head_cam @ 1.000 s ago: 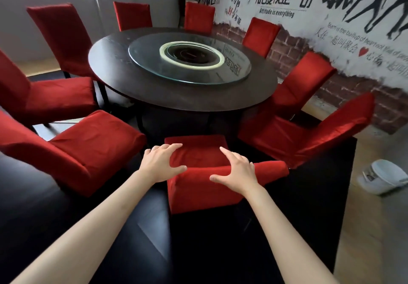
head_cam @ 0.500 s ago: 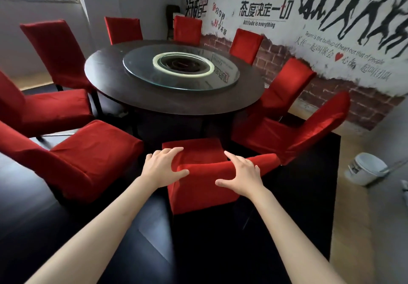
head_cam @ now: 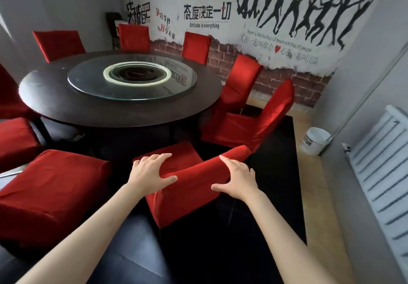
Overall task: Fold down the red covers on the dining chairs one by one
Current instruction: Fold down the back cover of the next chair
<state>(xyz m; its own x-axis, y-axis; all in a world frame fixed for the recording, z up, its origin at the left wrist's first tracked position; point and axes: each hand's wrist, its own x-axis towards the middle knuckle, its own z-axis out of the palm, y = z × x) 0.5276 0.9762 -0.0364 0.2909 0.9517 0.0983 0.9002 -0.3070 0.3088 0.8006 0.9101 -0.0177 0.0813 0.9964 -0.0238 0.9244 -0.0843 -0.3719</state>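
The nearest dining chair's red cover [head_cam: 185, 197] drapes over a backrest that tilts up to the right, just in front of me. My left hand [head_cam: 152, 171] holds the left end of the backrest top, with its fingers over the far side and its thumb on the near face. My right hand [head_cam: 237, 177] holds the top further right in the same way. The chair's seat [head_cam: 176, 153] points towards the round dark table [head_cam: 55, 102].
Several more red-covered chairs ring the table, one close on the left [head_cam: 55, 186] and one close on the right [head_cam: 238, 129]. A glass turntable [head_cam: 88, 82] lies on the table. A white bucket [head_cam: 315, 142] and a radiator [head_cam: 386, 173] stand by the right wall.
Both hands, which hovered open above the backrest, have come down onto its top and taken hold. My view has swung to the right.
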